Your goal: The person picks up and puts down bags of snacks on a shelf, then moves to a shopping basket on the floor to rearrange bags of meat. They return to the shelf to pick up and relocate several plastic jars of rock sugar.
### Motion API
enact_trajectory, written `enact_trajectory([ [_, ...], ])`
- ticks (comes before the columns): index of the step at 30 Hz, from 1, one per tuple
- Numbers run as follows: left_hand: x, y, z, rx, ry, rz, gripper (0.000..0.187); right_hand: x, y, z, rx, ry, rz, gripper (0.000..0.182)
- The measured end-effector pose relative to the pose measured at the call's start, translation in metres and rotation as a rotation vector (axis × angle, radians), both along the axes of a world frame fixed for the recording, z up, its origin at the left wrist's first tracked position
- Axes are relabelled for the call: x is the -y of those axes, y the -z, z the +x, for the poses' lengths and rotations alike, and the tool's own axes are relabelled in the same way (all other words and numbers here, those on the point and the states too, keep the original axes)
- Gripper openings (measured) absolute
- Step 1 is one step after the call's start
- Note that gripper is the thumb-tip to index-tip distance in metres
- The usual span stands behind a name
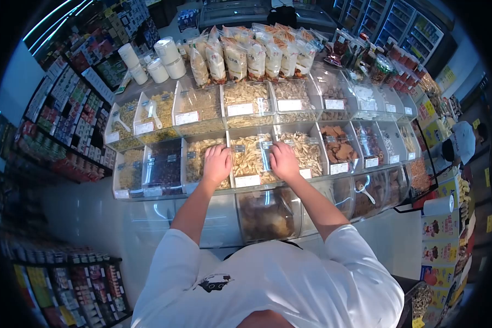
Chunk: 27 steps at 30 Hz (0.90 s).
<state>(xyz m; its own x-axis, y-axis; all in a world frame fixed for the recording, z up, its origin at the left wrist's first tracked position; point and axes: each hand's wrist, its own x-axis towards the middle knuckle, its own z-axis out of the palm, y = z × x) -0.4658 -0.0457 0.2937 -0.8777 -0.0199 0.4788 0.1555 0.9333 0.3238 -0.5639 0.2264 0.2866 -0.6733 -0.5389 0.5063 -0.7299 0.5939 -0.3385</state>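
My left hand (217, 163) lies palm down at the right side of a bin of pale dried pieces (197, 158), beside the divider. Its fingers point forward and are stretched out. My right hand (285, 160) is palm down over the left part of a bin of dried slices (306, 147), fingers forward and slightly apart. Between the hands is the middle bin of yellowish dried slices (251, 156), with a white label (247, 181) on its front. Neither hand shows anything held; the palms are hidden.
Behind stands a second row of clear bins (246, 104), some with white scoops (154, 116). Filled bags (236, 59) and white canisters (168, 50) line the top. Stocked shelves (65, 115) are at left. A person in a white cap (463, 139) is at right.
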Motion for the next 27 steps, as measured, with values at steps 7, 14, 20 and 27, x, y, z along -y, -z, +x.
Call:
enact_trajectory([
  [7,0.072,-0.004,0.052,-0.015,0.021,-0.223,0.035,0.003,0.002,0.004,-0.049,0.010,0.022,0.032],
  [14,0.078,0.005,0.054,-0.009,-0.011,-0.180,0.039,0.004,0.007,0.004,-0.050,0.047,0.097,0.038],
  [20,0.083,0.015,0.052,-0.001,-0.039,-0.182,0.038,0.007,0.010,0.003,-0.077,0.067,0.129,0.037],
  [27,0.084,0.022,0.052,-0.015,-0.063,-0.171,0.034,0.006,0.015,0.004,-0.106,0.078,0.112,0.040],
])
